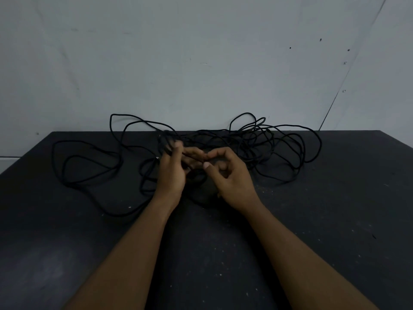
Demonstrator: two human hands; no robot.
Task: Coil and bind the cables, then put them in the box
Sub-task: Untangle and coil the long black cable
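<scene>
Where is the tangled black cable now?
Head view: the tangled black cable spans left to right along the dark table's far edge by the grey wall.

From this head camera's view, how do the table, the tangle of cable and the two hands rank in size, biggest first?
1. table
2. cable, sprawled across much of the table's width
3. left hand and right hand: they look about alike, so no ranking between them

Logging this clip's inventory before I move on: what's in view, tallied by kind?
Black cable tangle: 1 (number of separate cables in it cannot be told)
Hands: 2, the left hand and the right hand
Table: 1
Total: 4
</scene>
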